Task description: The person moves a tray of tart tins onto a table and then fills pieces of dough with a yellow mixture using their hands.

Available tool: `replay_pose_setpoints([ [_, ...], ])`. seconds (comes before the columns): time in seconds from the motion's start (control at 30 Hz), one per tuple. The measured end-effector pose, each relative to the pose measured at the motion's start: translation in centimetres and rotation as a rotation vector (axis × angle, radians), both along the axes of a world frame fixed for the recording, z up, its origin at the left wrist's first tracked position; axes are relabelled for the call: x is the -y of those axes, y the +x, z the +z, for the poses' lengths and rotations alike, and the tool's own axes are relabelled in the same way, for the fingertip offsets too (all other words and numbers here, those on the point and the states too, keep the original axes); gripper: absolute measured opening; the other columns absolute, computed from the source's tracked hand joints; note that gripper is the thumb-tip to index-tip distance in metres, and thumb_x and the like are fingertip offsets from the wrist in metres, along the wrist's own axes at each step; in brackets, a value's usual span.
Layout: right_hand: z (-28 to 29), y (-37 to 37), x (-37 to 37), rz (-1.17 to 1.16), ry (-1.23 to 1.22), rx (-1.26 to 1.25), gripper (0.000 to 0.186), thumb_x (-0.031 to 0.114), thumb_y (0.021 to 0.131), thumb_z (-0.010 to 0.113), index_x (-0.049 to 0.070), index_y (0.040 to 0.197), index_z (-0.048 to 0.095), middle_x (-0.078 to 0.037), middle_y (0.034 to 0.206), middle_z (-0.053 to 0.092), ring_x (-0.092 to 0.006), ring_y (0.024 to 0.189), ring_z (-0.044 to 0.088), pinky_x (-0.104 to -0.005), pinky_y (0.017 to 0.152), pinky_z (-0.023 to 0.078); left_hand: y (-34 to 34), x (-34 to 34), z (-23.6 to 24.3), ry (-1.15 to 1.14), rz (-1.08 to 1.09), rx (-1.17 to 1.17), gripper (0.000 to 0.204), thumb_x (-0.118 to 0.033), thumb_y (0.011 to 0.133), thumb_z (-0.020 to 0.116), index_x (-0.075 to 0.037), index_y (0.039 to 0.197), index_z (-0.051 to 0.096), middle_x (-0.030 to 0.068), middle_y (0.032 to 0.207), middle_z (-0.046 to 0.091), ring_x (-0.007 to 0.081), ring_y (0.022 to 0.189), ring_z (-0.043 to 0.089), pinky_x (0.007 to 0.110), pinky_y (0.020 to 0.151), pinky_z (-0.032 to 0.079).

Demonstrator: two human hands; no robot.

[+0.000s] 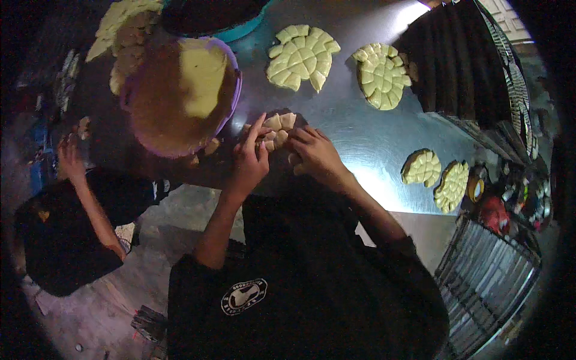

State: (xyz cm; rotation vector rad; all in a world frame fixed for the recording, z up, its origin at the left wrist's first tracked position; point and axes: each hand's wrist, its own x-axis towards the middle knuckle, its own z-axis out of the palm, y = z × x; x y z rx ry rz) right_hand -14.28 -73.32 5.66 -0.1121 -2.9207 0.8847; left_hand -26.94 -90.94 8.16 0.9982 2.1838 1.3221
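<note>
A small cluster of pale dough pieces (280, 127) lies on the metal table (336, 129) between my two hands. My left hand (251, 159) is at its left edge, with index finger and thumb apart, touching the dough. My right hand (321, 157) curls its fingers over the right side, closed on a dough piece partly hidden beneath it. Beyond my hands, two larger rounds of fitted dough pieces, one centre (303, 57) and one right (383, 77), lie flat. Two smaller dough rounds (421, 167) (451, 186) lie near the right edge.
A purple-rimmed tub (239, 84) holding a yellowish mass stands left of my hands, with a teal basin (246, 27) behind. More dough (129, 42) lies far left. A co-worker's arm (90, 192) reaches in at left. Stacked dark trays (462, 60) and a metal rack (489, 288) stand right.
</note>
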Motion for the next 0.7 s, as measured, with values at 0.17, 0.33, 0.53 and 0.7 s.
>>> replay_pose_setpoints([
  [0.17,-3.0,-3.2,0.5,-0.102,-0.046,0.091,0.047,0.031,0.085,0.076,0.002,0.119,0.060,-0.022,0.118,0.062,-0.0397,0.106,0.065,-0.0474,0.083,0.058,1.7,-0.4,0.6,-0.064,0.019,-0.226,0.074,0.012,0.083,0.045,-0.011,0.154,0.041,0.0143,0.129,0.066,0.0363,0.122,0.060,0.044,0.110,0.042],
  [0.33,-4.7,-4.7,2.2,-0.220,-0.504,0.138,0.038,0.022,0.084,0.077,0.001,0.108,0.059,-0.020,0.094,0.069,-0.0420,0.089,0.069,-0.0458,0.077,0.059,1.7,0.5,-5.9,-0.239,0.119,-0.386,0.076,0.011,0.082,0.047,-0.012,0.154,0.041,0.0126,0.136,0.063,0.0370,0.129,0.053,0.045,0.115,0.036],
  [0.53,7.5,8.9,-4.6,-0.109,-0.464,-0.351,0.033,-0.002,0.077,0.077,0.004,0.092,0.049,-0.011,0.084,0.061,-0.0158,0.078,0.063,-0.0336,0.068,0.051,8.5,-4.9,1.3,-0.099,0.158,-0.101,0.061,0.002,0.089,0.057,-0.010,0.148,0.049,0.0117,0.140,0.060,0.0324,0.129,0.055,0.040,0.113,0.040],
  [0.7,12.4,17.2,-7.3,-0.025,-0.746,-0.290,0.043,-0.002,0.085,0.078,0.006,0.112,0.045,-0.003,0.102,0.056,-0.0138,0.084,0.058,-0.0283,0.074,0.048,19.1,-10.3,6.0,0.414,-0.081,0.522,0.047,-0.001,0.096,0.055,-0.004,0.143,0.052,0.0119,0.138,0.059,0.0217,0.126,0.057,0.036,0.108,0.046],
])
